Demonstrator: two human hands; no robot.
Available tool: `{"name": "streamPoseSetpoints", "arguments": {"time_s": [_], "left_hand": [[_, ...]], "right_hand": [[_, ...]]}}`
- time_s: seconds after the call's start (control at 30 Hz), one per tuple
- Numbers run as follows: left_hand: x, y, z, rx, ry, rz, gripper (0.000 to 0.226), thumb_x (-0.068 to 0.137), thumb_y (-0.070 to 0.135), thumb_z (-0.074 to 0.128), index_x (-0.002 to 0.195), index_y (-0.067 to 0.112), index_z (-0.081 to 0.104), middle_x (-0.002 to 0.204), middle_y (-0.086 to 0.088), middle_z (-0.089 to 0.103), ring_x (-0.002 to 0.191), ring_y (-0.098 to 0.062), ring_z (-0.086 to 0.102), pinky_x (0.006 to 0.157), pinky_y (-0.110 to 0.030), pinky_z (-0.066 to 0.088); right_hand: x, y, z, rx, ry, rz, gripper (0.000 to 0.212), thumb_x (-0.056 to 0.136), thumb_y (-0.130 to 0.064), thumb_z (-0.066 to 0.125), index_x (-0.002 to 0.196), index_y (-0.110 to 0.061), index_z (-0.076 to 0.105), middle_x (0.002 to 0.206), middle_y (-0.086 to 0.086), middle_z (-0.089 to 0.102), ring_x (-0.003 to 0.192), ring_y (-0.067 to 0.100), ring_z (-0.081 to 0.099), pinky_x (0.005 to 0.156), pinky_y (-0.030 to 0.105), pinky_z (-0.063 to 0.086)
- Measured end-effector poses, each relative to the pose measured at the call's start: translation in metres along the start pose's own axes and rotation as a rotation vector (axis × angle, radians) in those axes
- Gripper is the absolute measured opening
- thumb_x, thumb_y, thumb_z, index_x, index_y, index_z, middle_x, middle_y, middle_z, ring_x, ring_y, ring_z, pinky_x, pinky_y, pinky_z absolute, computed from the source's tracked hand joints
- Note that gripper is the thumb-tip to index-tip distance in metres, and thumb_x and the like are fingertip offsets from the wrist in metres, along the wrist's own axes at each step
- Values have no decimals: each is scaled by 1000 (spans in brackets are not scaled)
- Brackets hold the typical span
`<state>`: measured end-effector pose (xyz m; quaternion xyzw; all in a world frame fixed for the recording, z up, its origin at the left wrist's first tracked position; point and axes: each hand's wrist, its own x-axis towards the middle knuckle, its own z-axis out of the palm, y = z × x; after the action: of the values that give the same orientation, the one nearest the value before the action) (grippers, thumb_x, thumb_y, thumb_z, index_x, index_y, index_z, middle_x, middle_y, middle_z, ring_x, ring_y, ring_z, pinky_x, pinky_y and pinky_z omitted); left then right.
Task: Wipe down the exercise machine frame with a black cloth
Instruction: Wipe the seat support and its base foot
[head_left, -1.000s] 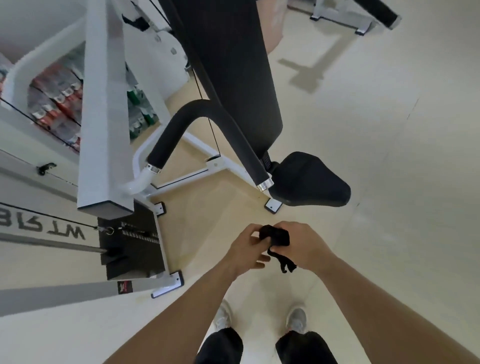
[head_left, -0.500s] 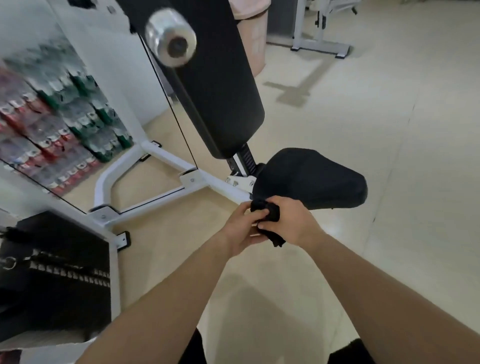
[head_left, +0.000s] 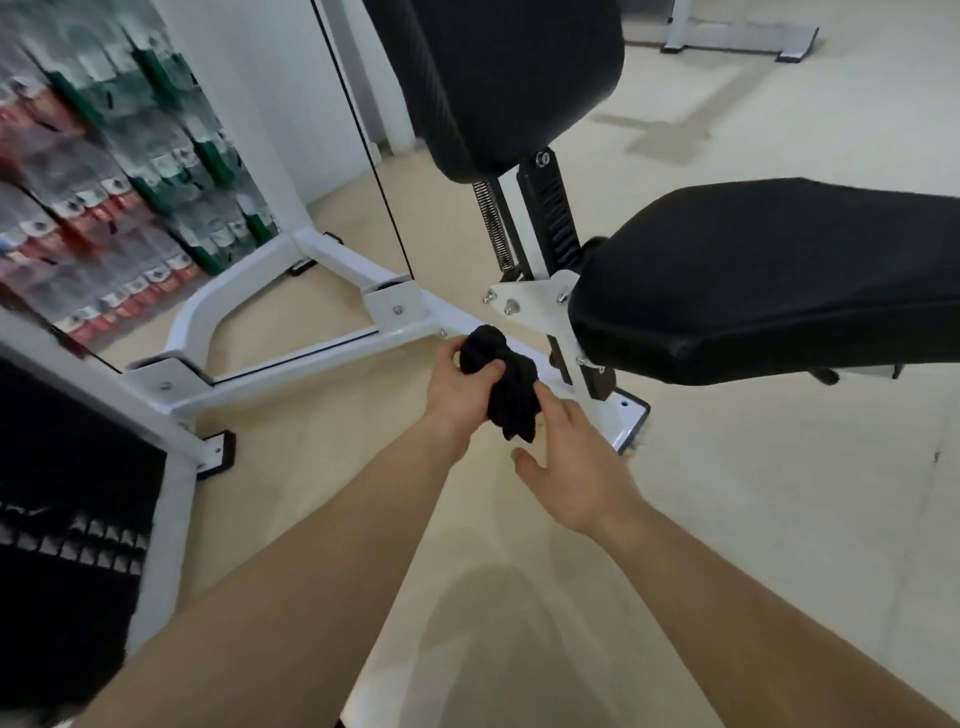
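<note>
Beige floor (head_left: 753, 519), white machine frame (head_left: 291, 353) on it

Bare forearms (head_left: 311, 597), left hand (head_left: 457, 389), right hand (head_left: 576, 467)

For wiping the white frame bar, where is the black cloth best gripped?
Grip the black cloth by its bunched upper wad, coming from the near side as the left hand does. It is balled up there, while its loose tail hangs toward the open right hand.
</note>
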<state>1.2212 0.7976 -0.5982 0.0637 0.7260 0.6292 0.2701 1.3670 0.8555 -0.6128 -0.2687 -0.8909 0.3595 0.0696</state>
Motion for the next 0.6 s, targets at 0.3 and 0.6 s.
{"name": "streamPoseSetpoints", "arguments": {"time_s": [0.3, 0.6], "left_hand": [[136, -11, 83, -88, 230, 326, 32, 92, 18, 68, 124, 22, 63, 113, 4, 63, 100, -13, 61, 86, -16, 48], [132, -57, 108, -110, 298, 230, 22, 86, 24, 77, 99, 30, 61, 85, 21, 60, 81, -1, 58, 77, -11, 42]], "right_hand": [[52, 108, 65, 94, 56, 119, 48, 94, -36, 57, 140, -36, 42, 123, -18, 48, 96, -3, 60, 82, 31, 53], [58, 149, 76, 100, 130, 245, 35, 93, -31, 60, 128, -34, 55, 109, -19, 56, 84, -11, 57, 67, 15, 40]]}}
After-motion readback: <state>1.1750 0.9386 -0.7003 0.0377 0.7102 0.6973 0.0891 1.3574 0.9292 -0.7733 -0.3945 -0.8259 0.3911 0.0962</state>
